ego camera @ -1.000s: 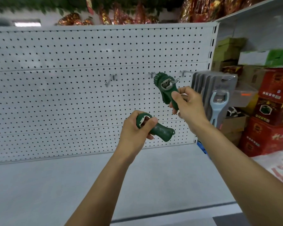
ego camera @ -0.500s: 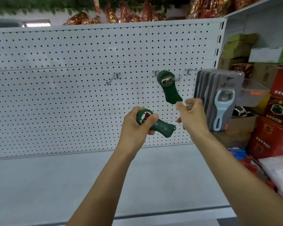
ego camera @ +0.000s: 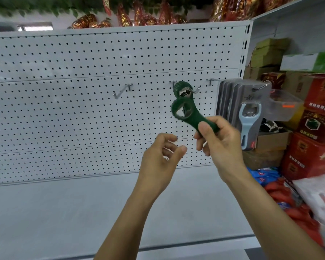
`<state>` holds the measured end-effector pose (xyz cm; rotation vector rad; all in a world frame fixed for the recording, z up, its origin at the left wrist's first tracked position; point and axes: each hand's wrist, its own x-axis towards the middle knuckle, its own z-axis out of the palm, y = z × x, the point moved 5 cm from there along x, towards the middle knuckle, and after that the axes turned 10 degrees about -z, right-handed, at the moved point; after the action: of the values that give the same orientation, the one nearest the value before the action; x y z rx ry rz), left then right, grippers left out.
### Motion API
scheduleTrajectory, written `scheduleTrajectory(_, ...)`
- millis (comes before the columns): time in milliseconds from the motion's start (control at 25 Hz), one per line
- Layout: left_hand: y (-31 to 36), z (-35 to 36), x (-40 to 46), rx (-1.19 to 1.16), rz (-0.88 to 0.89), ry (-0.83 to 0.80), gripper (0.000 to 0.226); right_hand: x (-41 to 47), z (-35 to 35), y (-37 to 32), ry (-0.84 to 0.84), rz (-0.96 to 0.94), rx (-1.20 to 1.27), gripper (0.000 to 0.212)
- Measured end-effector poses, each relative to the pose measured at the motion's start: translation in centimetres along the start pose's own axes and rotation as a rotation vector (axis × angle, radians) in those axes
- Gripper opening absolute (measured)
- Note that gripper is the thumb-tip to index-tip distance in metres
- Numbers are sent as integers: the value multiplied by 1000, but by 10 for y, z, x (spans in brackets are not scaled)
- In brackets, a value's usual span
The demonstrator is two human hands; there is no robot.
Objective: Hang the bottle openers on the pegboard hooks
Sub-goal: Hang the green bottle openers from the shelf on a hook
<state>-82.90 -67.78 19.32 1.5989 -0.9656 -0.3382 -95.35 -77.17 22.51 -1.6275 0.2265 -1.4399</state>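
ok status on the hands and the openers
Left hand open, empty. Right hand shut on green opener, head raised toward middle hook. One green opener already hung. Nothing in the way.

A pale grey shelf (ego camera: 54,212) runs across the near part of the scene, backed by a white perforated panel (ego camera: 64,119). To the right, red cartons (ego camera: 315,147) and brown boxes (ego camera: 266,55) are stacked beside it. Far above, green foliage (ego camera: 36,6) and shiny red-gold decorations (ego camera: 139,15) hang, with a ceiling light (ego camera: 35,27) at far left.
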Motion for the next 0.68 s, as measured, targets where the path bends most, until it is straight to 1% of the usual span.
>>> scheduleTrajectory(80,-11,3,-8,73,-16,-7,16,9,-4,-5,73,-22,32,6)
scheduleTrajectory(240,-28,1,-17,115,-63,-20,13,25,-8,-2,156,2,18,8)
scheduleTrajectory(400,-33,-3,-20,130,-85,-8,12,35,-4,16,154,97,-41,11)
scheduleTrajectory(520,-36,-7,-19,122,-95,12,12,43,-1,28,153,132,-67,14)
scheduleTrajectory(680,-35,-12,-20,153,-96,54,13,45,-1,36,146,189,-67,9)
